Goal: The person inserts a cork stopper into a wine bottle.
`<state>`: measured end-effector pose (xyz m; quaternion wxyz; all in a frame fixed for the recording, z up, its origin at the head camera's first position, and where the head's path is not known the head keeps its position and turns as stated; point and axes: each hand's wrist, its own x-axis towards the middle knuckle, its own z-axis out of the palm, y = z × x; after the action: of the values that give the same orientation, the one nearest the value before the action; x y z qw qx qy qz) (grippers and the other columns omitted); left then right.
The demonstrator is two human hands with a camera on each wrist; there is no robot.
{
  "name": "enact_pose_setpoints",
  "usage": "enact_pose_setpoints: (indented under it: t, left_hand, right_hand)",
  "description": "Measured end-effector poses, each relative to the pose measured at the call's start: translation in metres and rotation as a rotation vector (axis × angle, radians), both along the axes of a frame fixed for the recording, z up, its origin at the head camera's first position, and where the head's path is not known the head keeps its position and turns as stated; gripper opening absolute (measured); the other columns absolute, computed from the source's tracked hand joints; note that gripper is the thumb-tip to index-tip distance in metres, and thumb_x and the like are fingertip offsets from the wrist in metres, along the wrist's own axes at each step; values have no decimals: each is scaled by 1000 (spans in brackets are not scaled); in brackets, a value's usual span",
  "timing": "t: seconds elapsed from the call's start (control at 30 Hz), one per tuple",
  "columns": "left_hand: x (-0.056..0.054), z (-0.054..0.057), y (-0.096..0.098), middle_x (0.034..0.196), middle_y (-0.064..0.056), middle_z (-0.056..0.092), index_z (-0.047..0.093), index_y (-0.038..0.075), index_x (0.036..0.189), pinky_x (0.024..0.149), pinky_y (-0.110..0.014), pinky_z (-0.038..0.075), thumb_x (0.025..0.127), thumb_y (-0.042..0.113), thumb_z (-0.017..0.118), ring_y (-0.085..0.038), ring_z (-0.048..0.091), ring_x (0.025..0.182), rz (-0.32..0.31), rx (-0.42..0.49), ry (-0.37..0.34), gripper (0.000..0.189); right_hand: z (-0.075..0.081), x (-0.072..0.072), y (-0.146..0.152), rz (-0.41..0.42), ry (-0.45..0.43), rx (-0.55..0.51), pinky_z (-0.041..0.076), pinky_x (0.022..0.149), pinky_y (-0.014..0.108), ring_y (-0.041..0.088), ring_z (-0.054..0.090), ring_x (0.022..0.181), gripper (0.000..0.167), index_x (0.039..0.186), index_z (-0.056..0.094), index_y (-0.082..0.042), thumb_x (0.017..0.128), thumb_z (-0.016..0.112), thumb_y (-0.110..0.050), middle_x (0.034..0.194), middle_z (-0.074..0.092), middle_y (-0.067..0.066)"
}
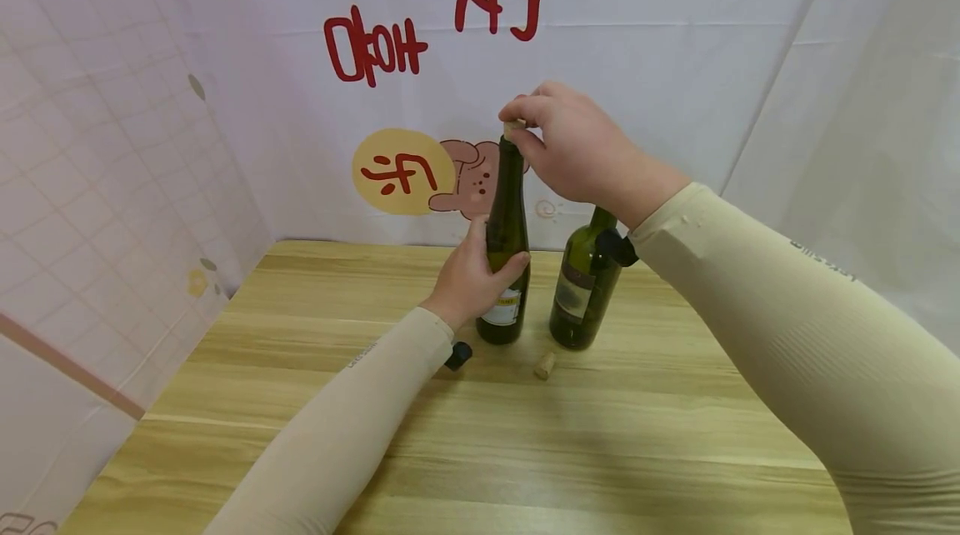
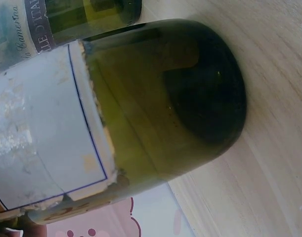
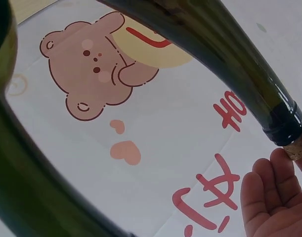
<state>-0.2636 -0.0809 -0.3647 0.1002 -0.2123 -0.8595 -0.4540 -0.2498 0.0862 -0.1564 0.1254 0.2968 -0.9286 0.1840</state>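
A tall green wine bottle (image 1: 510,206) stands upright on the wooden table, its pale, worn label (image 2: 47,128) filling much of the left wrist view. My left hand (image 1: 474,275) grips this bottle around its body. At the bottle's mouth my right hand (image 1: 573,139) pinches a cork (image 1: 513,129) between thumb and fingers. In the right wrist view the cork (image 3: 295,149) sits at the dark neck rim, part of it showing outside; how deep it goes is hidden. Just right stands a second green bottle (image 1: 581,289), its top hidden behind my right hand and wrist.
A loose cork (image 1: 545,366) lies on the table (image 1: 525,452) in front of the two bottles. Behind them hangs a white printed cloth (image 1: 637,10) with red characters and a pink bear (image 1: 476,177). Another patterned cloth (image 1: 97,143) hangs on the left.
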Motion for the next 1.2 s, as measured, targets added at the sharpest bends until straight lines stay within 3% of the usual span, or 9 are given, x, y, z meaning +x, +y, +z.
enact_pose_setpoints:
  t: [0.3,0.5,0.67,1.2]
  left_hand:
    - [-1,-1,2,121,-5,64,35,18,149,92,-47,58,100,67,55,-30,70,108,-12,9,16,72]
    - [-1,0,2,124,-5,64,34,18,150,95,-47,58,100,68,56,-26,69,109,-12,11,-4,75]
    - [-1,1,1,122,-4,63,34,17,149,93,-46,58,101,62,58,-21,68,104,-6,8,-3,70]
    - [-1,0,2,121,-5,64,34,17,150,93,-46,57,102,59,59,-22,68,103,2,14,-29,68]
  right_hand:
    - [0,-1,-1,-51,-39,-63,53,104,46,30,62,122,34,139,67,-4,109,54,-17,138,64,16]
    - [1,-3,-3,-84,-148,-152,55,96,42,25,69,104,39,143,63,-4,109,54,-18,122,73,14]
    - [1,-4,-4,-92,-175,-167,54,92,39,24,70,93,36,139,65,-4,109,55,-19,112,75,14]
    - [11,-2,-5,-127,-234,-119,50,91,39,26,63,103,36,140,66,-7,109,54,-21,122,72,13]
